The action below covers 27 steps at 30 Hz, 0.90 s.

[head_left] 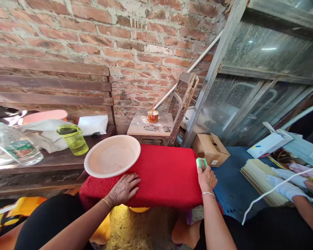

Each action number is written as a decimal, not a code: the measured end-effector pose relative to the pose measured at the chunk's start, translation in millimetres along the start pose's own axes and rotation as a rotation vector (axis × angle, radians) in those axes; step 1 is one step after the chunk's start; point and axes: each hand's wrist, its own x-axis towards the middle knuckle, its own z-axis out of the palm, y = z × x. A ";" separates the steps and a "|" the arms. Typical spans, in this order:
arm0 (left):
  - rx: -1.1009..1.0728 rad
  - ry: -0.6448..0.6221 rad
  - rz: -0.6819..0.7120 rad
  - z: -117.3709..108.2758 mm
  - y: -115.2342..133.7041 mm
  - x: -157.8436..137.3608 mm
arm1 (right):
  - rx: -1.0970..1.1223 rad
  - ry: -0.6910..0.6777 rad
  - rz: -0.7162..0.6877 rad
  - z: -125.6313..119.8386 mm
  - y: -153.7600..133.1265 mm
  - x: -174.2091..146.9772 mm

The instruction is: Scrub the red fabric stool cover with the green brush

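Observation:
My left hand lies flat on the red cloth that covers a small table, fingers spread, just below the rim of a pale plastic basin. The basin sits on the table's left end and its inside shows only a few small specks. At the cloth's right edge, my right hand is closed round a small green-and-white block with a dark reddish pattern on its face. Its exact kind I cannot make out.
On the left, a wooden bench carries a green bottle and a large clear bottle. Behind stands a chair with a paper tub. A cardboard box and a co-worker's gloved hands are at right.

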 end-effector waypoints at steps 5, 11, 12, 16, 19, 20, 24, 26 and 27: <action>0.001 0.030 0.012 0.2 0.0 0.8 | 0.052 0.003 -0.094 -2.7 -7.6 -12.4; -0.001 0.018 0.008 -1.3 1.2 1.8 | 0.121 -0.046 -0.510 14.3 -71.2 -57.7; -0.003 0.013 0.006 -1.5 1.2 1.8 | 0.122 -0.053 -0.547 16.9 -78.2 -63.5; -0.001 -0.013 -0.007 -3.1 1.5 2.2 | 0.099 -0.065 -0.569 22.7 -85.3 -67.3; 0.003 -0.028 -0.009 -4.1 2.1 2.4 | 0.069 -0.058 -0.483 21.4 -72.3 -52.9; 0.005 -0.030 -0.010 -4.2 2.3 2.4 | 0.060 -0.051 -0.441 19.9 -65.3 -46.6; 0.007 -0.033 -0.011 -4.0 2.8 2.2 | 0.031 -0.023 -0.214 9.2 -28.4 -21.5; 0.005 -0.031 -0.006 -4.3 2.9 2.5 | 0.028 -0.011 -0.096 2.1 -9.3 -11.5; 0.005 -0.028 -0.003 -4.6 3.0 2.8 | 0.030 -0.005 -0.049 -1.5 -1.6 -7.5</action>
